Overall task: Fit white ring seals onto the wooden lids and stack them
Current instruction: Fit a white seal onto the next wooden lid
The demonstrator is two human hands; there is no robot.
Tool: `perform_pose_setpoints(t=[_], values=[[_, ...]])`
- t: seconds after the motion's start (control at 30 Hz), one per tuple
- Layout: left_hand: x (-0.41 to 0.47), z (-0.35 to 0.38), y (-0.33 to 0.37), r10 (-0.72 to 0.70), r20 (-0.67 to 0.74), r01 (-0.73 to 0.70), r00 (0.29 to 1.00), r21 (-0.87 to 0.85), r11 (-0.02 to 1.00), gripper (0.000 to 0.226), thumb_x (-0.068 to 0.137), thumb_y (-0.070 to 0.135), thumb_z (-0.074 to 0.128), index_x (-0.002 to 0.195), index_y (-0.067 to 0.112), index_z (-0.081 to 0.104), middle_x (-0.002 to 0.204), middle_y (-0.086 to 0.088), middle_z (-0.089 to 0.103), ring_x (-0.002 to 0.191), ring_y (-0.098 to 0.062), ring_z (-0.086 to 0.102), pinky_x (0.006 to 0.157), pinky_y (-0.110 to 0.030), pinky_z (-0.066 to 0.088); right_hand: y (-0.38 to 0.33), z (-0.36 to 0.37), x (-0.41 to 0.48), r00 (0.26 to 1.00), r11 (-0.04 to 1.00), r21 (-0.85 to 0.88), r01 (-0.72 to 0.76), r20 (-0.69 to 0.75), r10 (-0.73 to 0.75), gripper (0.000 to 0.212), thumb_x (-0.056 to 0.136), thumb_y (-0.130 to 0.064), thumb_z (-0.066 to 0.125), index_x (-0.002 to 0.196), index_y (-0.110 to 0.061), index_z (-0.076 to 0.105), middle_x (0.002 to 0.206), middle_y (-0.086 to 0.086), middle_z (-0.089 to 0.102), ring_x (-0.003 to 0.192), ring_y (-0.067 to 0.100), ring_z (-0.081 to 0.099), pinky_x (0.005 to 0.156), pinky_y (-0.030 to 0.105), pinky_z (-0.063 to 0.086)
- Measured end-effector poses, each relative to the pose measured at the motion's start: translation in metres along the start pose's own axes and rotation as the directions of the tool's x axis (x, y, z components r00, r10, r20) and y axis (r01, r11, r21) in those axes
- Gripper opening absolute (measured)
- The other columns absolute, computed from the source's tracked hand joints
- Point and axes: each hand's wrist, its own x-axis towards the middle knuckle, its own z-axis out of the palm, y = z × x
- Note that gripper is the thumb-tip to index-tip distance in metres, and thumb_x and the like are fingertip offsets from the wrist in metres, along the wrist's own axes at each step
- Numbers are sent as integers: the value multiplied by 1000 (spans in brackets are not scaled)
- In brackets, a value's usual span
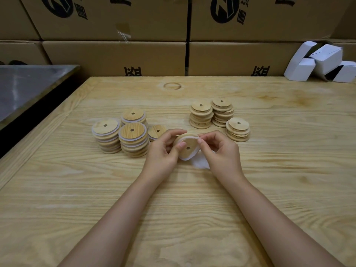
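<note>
My left hand (163,151) grips a round wooden lid (189,149) with a centre hole, tilted toward me above the table. A white ring seal (189,139) runs around the lid's rim; my right hand (219,149) pinches it at the upper right edge. Loose white seals (200,163) lie on the table under my right hand, partly hidden. To the left stand several stacks of lids with white seals (133,139). To the right stand three stacks of bare wooden lids (219,115).
The wooden table (173,209) stretches toward me. Cardboard boxes (115,56) wall off the far edge. White folded cartons (323,62) sit at the back right. A metal surface (28,87) lies beyond the table's left edge.
</note>
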Motion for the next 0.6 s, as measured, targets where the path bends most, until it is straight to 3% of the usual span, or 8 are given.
perform_pose_setpoints(t=[0.23, 0.47, 0.6], values=[[3, -1, -3, -1, -22, 1, 1000, 1, 1000, 33, 88, -5, 55, 96, 27, 57, 92, 6, 65, 85, -4, 62, 77, -19, 49, 0, 1, 1, 998, 988, 142, -64, 29, 61, 19, 81, -1, 68, 72, -18, 65, 78, -7, 69, 75, 2, 65, 69, 11, 47], [3, -2, -3, -42, 40, 45, 998, -63, 997, 26, 89, -4, 53, 98, 21, 56, 95, 0, 62, 89, -13, 59, 79, -28, 48, 0, -4, 1, 995, 997, 71, -33, 94, 27, 21, 81, -1, 68, 74, -21, 65, 82, -8, 68, 78, -1, 65, 71, 10, 47], [0, -1, -4, -49, 79, 52, 996, -36, 998, 18, 86, 10, 62, 99, 23, 58, 96, 1, 67, 89, -12, 64, 80, -30, 51, 1, -4, 2, 997, 999, 41, -13, 72, 10, 24, 83, -2, 66, 76, -25, 64, 78, -10, 68, 76, 0, 64, 70, 12, 48]])
